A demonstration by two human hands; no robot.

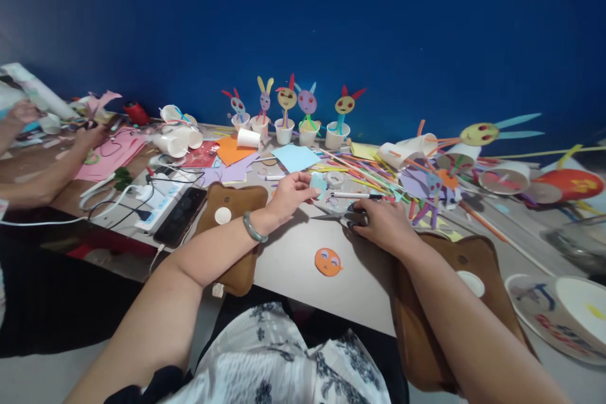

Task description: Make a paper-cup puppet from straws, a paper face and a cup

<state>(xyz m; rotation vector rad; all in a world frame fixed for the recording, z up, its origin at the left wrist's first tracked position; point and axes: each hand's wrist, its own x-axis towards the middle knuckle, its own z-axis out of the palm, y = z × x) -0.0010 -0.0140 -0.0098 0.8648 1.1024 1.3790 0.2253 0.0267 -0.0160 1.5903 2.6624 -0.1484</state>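
Note:
My left hand point(292, 196) pinches a small light blue paper piece point(317, 185) between thumb and fingers above the table. Closed around the dark handles of the scissors point(334, 217) is my right hand point(383, 222); the blades point left, a little apart, just below the blue piece. An orange paper face point(328, 262) with drawn eyes lies flat on the table nearer to me. A white pen point(353, 195) and a roll of clear tape point(334, 179) lie just beyond my hands.
Paper-cup figures point(307, 130) stand along the blue wall. Colored sticks and paper cover the back. Brown cushions point(237, 202) lie left and right. A phone point(180, 217) and a power strip point(161, 205) lie left, near another person's hands. A bowl point(534, 309) sits at right.

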